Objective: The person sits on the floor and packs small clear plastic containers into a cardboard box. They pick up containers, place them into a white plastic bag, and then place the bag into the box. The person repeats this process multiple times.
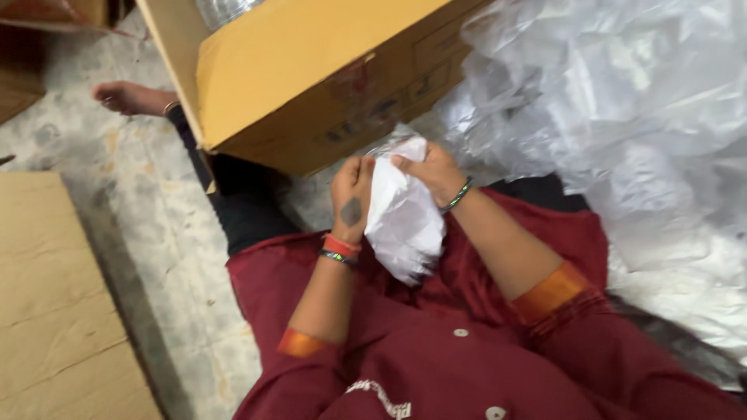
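Note:
A crumpled white paper-wrapped bundle (pixel 403 218) hangs in front of my lap, with a bit of clear plastic showing at its top. My left hand (pixel 352 196) grips its upper left edge, fingers curled closed on it. My right hand (pixel 432 171) pinches the top right of the same bundle. Both wrists wear bangles, and my sleeves are dark red with orange cuffs.
A large brown cardboard box (pixel 311 78) lies just beyond my hands. A heap of clear plastic wrapping (pixel 622 117) fills the right side. Flat cardboard (pixel 54 311) lies at the left on a worn stone floor (pixel 156 202). My bare foot (pixel 132 99) rests at the upper left.

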The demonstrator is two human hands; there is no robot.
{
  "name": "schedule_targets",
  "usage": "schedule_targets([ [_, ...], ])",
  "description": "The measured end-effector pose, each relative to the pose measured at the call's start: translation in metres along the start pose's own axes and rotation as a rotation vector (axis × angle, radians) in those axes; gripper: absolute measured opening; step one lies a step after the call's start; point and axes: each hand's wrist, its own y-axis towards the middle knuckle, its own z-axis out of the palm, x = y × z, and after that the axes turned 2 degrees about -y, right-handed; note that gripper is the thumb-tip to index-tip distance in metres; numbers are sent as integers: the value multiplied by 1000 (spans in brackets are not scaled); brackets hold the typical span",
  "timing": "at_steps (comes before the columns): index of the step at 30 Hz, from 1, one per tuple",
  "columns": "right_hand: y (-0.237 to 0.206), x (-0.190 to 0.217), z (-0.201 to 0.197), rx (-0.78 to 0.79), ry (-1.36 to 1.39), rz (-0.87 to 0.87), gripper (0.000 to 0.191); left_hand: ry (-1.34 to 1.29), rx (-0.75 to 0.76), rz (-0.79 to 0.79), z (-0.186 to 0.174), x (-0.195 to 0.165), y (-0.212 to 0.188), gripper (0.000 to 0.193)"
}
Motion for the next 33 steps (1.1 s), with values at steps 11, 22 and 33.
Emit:
schedule_targets([
  [11,9,-31,-9,-132,-79,-68,14,-148,70,24,-8,-4,1,17],
  [22,3,-17,3,-110,-99,-47,18,-314,188,-117,1,21,11,14],
  [33,3,-7,8,-134,43,56,23,-293,65,-47,5,22,7,30],
])
